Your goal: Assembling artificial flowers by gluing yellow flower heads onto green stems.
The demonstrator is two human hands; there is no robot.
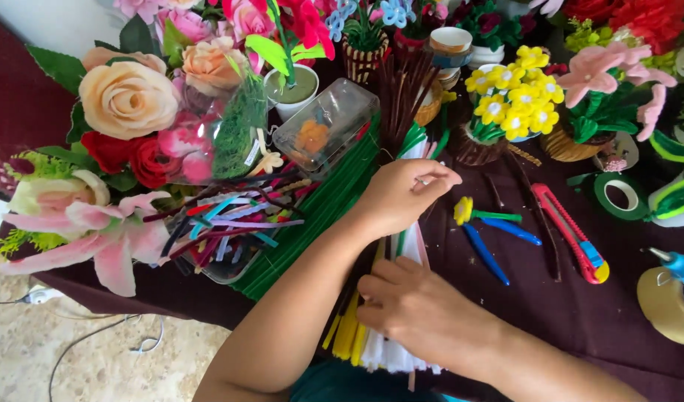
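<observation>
A bundle of white, pink and yellow pipe cleaners (407, 249) lies on the dark maroon tablecloth (580, 320), running away from me. My left hand (401, 199) reaches over the bundle's far end. Its thumb and fingertips pinch a pale pipe cleaner there. At the near end, my right hand (416, 305) lies curled on top of the bundle and grips it against the table. A thick sheaf of green pipe cleaners (312, 219) lies just left of my left forearm.
Right of the hands lie a small yellow pipe-cleaner flower (465, 211), blue pipe cleaners (491, 253), a red utility knife (573, 234), green tape (617, 195) and a tan tape roll (666, 305). A clear box (323, 126), potted yellow flowers (513, 97) and fabric roses (130, 97) crowd the back and left.
</observation>
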